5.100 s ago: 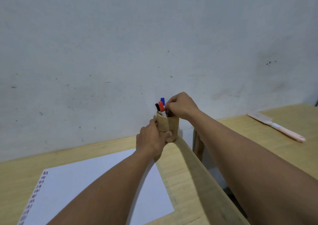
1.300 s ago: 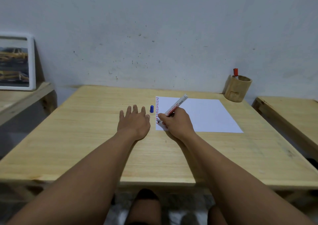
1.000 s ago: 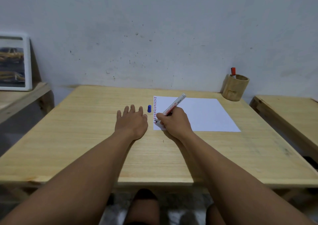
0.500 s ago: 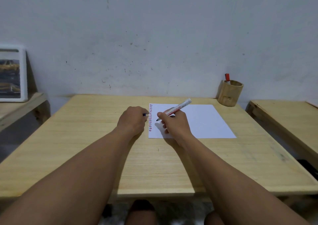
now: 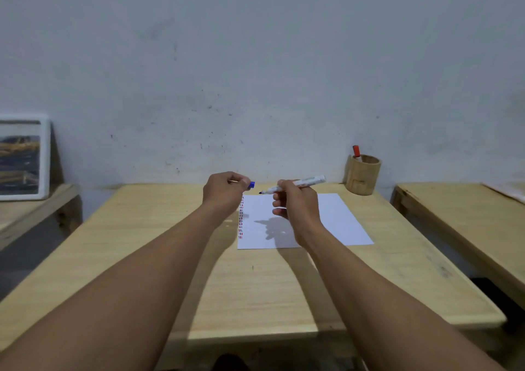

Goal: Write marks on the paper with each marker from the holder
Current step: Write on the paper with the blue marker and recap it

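My right hand (image 5: 295, 200) grips a white marker (image 5: 308, 182), lifted above the white paper (image 5: 335, 220) with its dark tip pointing left. My left hand (image 5: 223, 190) pinches the blue cap (image 5: 251, 184) just left of that tip, a small gap between them. A column of short red and blue marks (image 5: 241, 217) runs down the paper's left edge. The wooden holder (image 5: 362, 176) stands at the table's back right corner with a red-capped marker (image 5: 356, 152) sticking out of it.
The wooden table (image 5: 170, 243) stands against a grey wall. A second wooden table (image 5: 460, 214) is to the right across a narrow gap. A framed picture (image 5: 22, 157) leans on a low shelf at the left.
My right hand lifted the marker off the paper after writing at its left edge. My left hand picked the blue cap off the table and raised it toward the marker's tip.
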Motion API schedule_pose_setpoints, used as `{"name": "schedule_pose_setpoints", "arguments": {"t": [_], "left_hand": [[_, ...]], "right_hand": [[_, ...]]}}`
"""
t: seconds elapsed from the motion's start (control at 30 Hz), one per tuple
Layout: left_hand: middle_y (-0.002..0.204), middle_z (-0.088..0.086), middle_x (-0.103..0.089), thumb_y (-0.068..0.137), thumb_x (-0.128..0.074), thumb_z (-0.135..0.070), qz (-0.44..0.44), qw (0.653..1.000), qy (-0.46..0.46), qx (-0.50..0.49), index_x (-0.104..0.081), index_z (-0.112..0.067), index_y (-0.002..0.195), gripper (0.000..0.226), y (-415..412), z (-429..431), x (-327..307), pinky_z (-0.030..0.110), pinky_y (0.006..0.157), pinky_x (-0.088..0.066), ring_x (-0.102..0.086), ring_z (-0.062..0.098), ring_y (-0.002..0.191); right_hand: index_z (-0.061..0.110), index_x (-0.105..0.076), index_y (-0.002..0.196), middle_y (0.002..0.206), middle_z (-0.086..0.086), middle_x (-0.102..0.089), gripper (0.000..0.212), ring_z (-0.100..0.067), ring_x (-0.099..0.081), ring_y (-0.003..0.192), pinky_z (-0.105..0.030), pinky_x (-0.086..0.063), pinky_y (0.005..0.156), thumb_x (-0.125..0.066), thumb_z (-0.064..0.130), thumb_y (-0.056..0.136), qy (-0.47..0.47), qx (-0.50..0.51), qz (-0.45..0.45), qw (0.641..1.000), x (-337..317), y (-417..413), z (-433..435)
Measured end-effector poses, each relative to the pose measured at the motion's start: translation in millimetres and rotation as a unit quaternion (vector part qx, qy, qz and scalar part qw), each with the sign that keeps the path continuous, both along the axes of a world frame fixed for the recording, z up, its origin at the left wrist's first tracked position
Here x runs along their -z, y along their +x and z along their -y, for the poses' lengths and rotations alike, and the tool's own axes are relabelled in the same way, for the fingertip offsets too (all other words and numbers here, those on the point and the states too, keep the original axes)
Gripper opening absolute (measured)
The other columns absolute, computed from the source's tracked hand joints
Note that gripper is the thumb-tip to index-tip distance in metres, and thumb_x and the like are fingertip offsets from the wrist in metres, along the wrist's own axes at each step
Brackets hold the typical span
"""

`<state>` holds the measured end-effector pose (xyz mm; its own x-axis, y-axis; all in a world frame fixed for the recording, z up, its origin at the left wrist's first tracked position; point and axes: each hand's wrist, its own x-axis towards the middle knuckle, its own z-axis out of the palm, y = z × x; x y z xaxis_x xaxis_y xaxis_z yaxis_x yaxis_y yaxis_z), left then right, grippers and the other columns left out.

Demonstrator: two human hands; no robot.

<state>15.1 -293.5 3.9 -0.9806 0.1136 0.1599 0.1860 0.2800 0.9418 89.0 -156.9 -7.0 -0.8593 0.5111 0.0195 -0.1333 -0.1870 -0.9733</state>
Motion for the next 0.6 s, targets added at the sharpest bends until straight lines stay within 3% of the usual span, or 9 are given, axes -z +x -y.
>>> {"name": "schedule_pose_setpoints", "arguments": {"t": [0.17, 0.4, 0.6], "left_hand": [[0.093, -0.003, -0.078, 0.094, -0.063, -0.025, 0.031, 0.998, 0.045, 0.024, -0.074, -0.023, 0.084, 0.015, 9, -11, -12, 0.031, 0.077, -0.049, -0.062, 0.016, 0.083], [0.091, -0.003, -0.076, 0.098, -0.062, -0.023, 0.069, 0.992, 0.072, 0.078, -0.075, -0.010, 0.106, 0.020, 29, -27, -29, 0.026, 0.067, -0.048, -0.063, 0.013, 0.085], [0.093, -0.002, -0.078, 0.098, -0.063, -0.024, 0.111, 0.984, 0.105, 0.094, -0.075, -0.011, 0.108, 0.020, 38, -38, -34, 0.026, 0.070, -0.050, -0.065, 0.011, 0.086]], "right_hand": [[0.007, -0.065, 0.081, 0.069, -0.007, -0.061, 0.016, -0.014, -0.055, 0.052, -0.023, -0.051, 0.048, -0.058, 0.013, 0.094, -0.021, 0.025, -0.029, 0.999, -24, 13, -9], [0.001, -0.069, 0.091, 0.074, -0.010, -0.064, 0.014, -0.012, -0.058, 0.054, -0.022, -0.054, 0.051, -0.061, 0.012, 0.094, -0.022, 0.014, -0.044, 0.999, -36, 27, -20], [0.005, -0.068, 0.094, 0.069, -0.006, -0.063, 0.008, -0.011, -0.058, 0.053, -0.022, -0.053, 0.054, -0.070, 0.012, 0.092, -0.017, 0.002, -0.050, 0.999, -36, 34, -30]]}}
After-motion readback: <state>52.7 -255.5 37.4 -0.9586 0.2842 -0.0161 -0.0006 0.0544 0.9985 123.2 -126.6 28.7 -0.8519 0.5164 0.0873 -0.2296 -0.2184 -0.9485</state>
